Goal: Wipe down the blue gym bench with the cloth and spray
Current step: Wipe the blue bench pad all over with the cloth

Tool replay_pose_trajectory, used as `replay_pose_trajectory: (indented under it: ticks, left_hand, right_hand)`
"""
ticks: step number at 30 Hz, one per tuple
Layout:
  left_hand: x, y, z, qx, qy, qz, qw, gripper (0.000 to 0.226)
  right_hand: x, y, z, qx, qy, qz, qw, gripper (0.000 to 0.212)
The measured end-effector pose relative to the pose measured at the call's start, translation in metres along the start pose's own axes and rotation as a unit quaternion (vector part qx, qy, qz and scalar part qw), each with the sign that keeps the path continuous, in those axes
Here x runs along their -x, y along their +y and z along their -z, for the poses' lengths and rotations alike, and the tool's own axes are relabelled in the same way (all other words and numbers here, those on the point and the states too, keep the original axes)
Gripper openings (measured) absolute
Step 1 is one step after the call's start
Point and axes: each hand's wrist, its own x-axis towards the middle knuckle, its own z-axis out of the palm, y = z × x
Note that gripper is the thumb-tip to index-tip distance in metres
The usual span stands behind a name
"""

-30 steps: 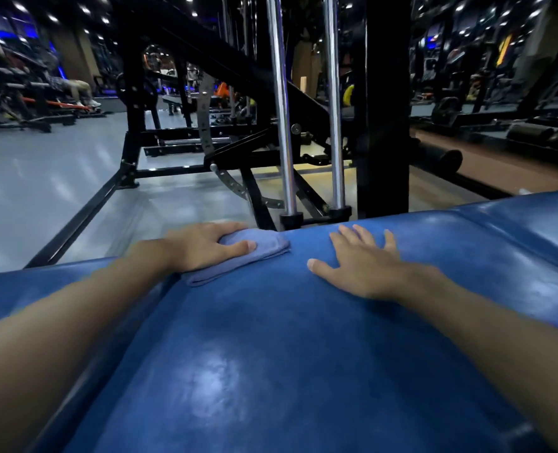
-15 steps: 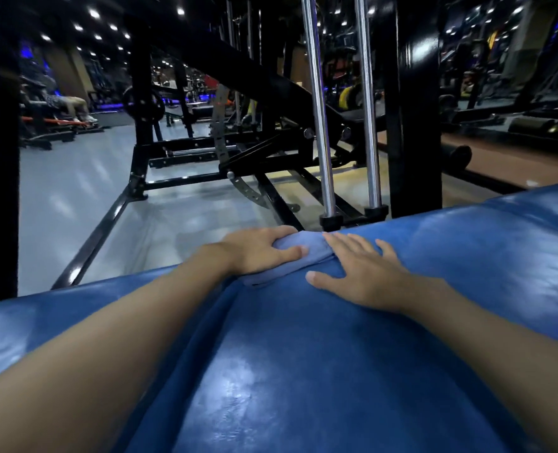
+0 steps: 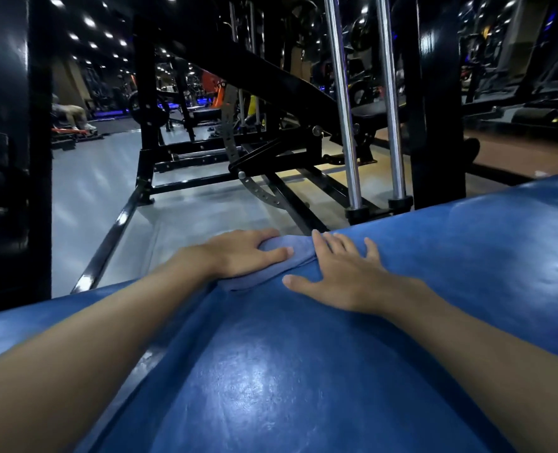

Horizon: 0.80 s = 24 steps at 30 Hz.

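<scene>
**Dim gym, cloth (image 3: 289, 258) at the edge of the blue bench (image 3: 303, 371)**

The left hand (image 3: 238, 253) curls around the folded cloth on the far edge; the right hand (image 3: 343, 279) lies flat just beside it, fingers spread, gripping nothing. A push outward could drop the cloth to the floor (image 3: 189, 230).

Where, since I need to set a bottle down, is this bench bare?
Free: bench pad nearer than both hands, and right of the right hand. Crowded: the far edge, where the left hand grips the cloth.
</scene>
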Motion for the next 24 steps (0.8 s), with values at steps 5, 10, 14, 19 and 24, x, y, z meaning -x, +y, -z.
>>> replay_pose_trajectory:
  ticks: [5,10,14,19,24]
  left_hand:
    - [-0.015,0.005,-0.006,0.032,-0.009,-0.010,0.999,0.065]
    - [0.019,-0.047,0.002,0.031,-0.005,-0.002,1.000,0.064]
    - [0.058,-0.091,0.015,0.021,-0.001,0.029,0.999,0.057]
    - [0.061,-0.089,0.015,0.001,0.011,0.039,0.999,0.055]
    - [0.055,-0.084,0.010,0.001,0.024,0.020,0.999,0.054]
  right_hand:
    - [0.002,-0.001,0.003,-0.015,0.010,0.008,1.000,0.111]
    - [0.006,-0.003,0.008,0.008,-0.019,-0.002,1.000,0.104]
    - [0.000,-0.032,0.012,0.033,-0.038,0.005,0.999,0.090]
    - [-0.006,-0.098,-0.010,-0.004,-0.020,0.067,0.998,0.100]
    - [-0.007,-0.097,-0.008,0.017,-0.033,0.051,0.998,0.105]
